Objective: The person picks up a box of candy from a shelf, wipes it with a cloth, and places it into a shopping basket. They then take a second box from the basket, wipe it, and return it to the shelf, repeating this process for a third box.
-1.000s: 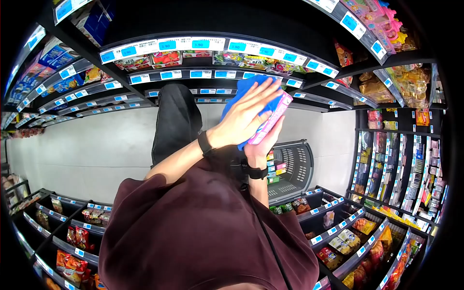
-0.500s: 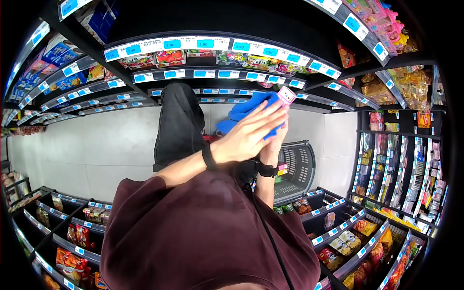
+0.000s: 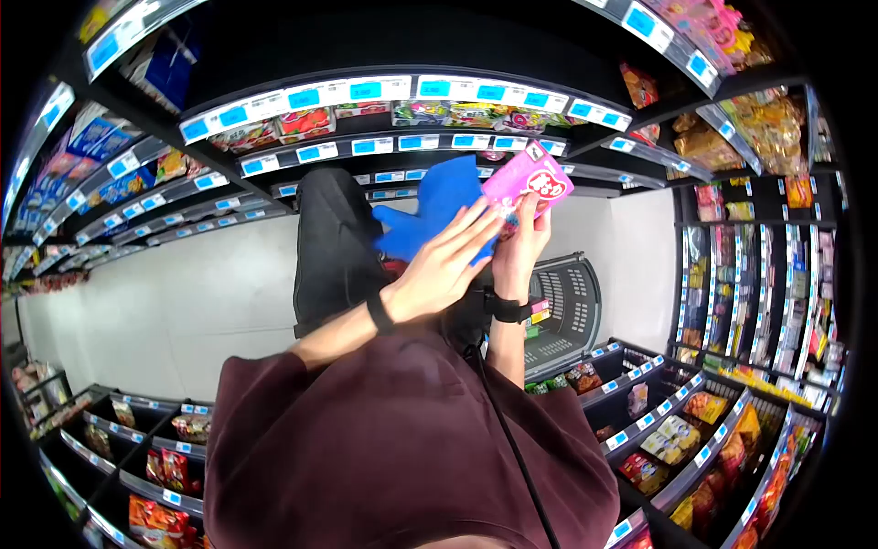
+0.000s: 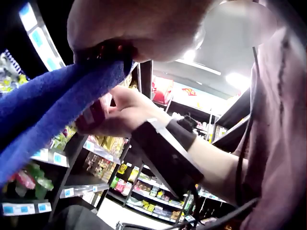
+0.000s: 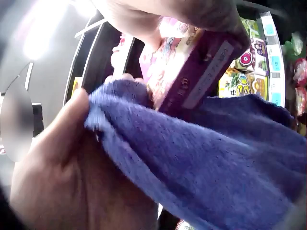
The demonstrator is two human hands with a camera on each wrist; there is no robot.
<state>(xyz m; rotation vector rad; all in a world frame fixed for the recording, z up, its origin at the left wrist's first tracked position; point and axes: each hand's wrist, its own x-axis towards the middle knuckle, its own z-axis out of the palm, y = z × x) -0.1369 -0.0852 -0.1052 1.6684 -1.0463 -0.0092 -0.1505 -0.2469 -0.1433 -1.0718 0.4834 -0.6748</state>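
Observation:
In the head view the left hand (image 3: 437, 274) holds a blue cloth (image 3: 450, 188), its fingers lying over the cloth's right part beside a pink box (image 3: 517, 174). The right hand (image 3: 519, 258) grips the box from below, a patterned face with a red-and-white logo showing. The right wrist view shows the box (image 5: 204, 69) under the right hand (image 5: 192, 12), tilted, with the cloth (image 5: 201, 158) across its lower end and the left hand (image 5: 72, 163) at the cloth's edge. In the left wrist view the cloth (image 4: 62, 103) hangs from the left hand (image 4: 139, 28).
Shelves of packaged snacks with price labels (image 3: 366, 90) stand in front, and more shelves (image 3: 750, 293) at the right. A grey basket (image 3: 585, 306) with several boxes is on the floor (image 3: 183, 302) right of the hands. A dark-trousered leg (image 3: 334, 247) is left of them.
The box has turned so its broad pink face shows, and it stands out to the right of the left hand. More of the cloth spreads out on the left.

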